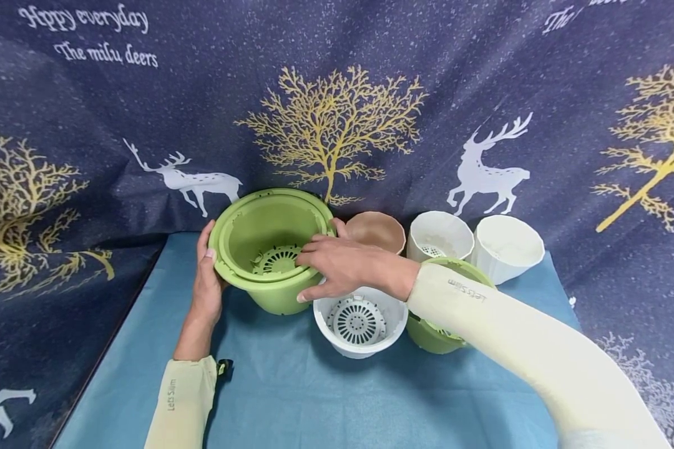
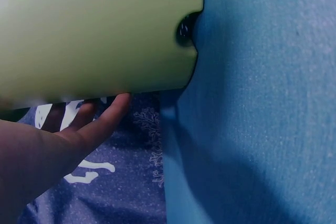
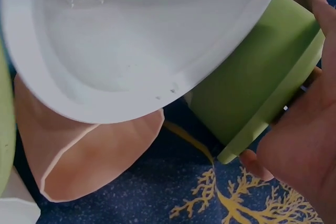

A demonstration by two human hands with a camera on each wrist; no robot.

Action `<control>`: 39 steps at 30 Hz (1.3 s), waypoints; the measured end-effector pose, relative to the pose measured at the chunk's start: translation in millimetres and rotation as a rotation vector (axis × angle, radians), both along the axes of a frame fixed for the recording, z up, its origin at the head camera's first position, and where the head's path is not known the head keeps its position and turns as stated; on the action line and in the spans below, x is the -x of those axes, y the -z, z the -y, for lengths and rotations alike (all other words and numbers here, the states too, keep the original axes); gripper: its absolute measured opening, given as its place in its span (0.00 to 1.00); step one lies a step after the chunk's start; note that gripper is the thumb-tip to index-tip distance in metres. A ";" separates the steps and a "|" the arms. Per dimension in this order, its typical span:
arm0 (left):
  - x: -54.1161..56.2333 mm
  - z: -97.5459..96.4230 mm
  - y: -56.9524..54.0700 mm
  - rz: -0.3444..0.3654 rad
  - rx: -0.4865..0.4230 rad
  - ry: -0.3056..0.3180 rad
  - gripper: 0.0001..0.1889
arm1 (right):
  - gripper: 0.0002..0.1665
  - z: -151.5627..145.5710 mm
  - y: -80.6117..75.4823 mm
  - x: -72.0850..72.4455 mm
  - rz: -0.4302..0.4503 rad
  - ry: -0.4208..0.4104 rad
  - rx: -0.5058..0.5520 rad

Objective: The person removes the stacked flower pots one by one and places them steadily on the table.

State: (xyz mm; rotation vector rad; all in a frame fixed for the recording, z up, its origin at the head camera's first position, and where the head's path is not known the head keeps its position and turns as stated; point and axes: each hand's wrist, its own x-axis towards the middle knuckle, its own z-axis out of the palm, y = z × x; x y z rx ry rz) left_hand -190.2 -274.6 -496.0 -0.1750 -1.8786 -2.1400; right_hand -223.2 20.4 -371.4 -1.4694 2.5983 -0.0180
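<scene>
At the back left, a large green flowerpot [image 1: 281, 299] leans toward me with a slotted green basket [image 1: 283, 259] nested inside. My left hand [image 1: 206, 284] grips its left side at the rim; in the left wrist view, that hand's fingers [image 2: 107, 116] lie along the pot wall [image 2: 105, 35]. My right hand [image 1: 342, 262] holds the right rim, fingers over the edge and thumb lower on the outside. From the right wrist, the green pot [image 3: 252, 82] shows beside my right hand [image 3: 299, 140], partly hidden by a white pot [image 3: 157, 40].
Right of the green pot stands the white pot [image 1: 359, 346] with a slotted basket. Behind it are a terracotta-coloured pot [image 1: 373, 231] and two fluted white pots, [image 1: 440, 231] one beside the other. Another green pot [image 1: 435, 340] sits under my right forearm. Blue cloth [image 1: 314, 399] covers the table, against a patterned curtain.
</scene>
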 end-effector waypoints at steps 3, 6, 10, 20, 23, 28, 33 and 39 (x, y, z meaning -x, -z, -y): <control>-0.2 -0.9 -0.5 0.005 0.001 -0.002 0.30 | 0.40 5.5 0.8 0.5 0.021 0.032 -0.028; -0.5 -1.4 -0.7 0.007 0.001 -0.005 0.30 | 0.43 11.1 0.8 1.1 0.045 0.058 -0.062; -0.6 -0.8 -1.0 0.006 0.002 -0.008 0.30 | 0.47 17.7 -1.0 2.5 0.063 0.090 -0.108; -0.7 0.7 -3.8 0.006 0.014 -0.006 0.30 | 0.52 28.6 -6.8 4.2 0.116 0.156 -0.189; -0.3 0.4 -3.5 0.008 0.012 -0.007 0.30 | 0.52 30.0 -8.1 5.0 0.135 0.171 -0.208; 0.5 0.3 -2.7 -0.001 0.004 -0.011 0.30 | 0.54 31.7 -11.6 5.9 0.153 0.181 -0.226; 0.3 0.6 -1.9 -0.002 0.000 -0.002 0.30 | 0.53 31.6 -9.7 5.4 0.146 0.181 -0.209; 0.4 0.3 -0.6 0.004 0.009 -0.004 0.30 | 0.47 29.6 -4.7 4.5 0.116 0.176 -0.150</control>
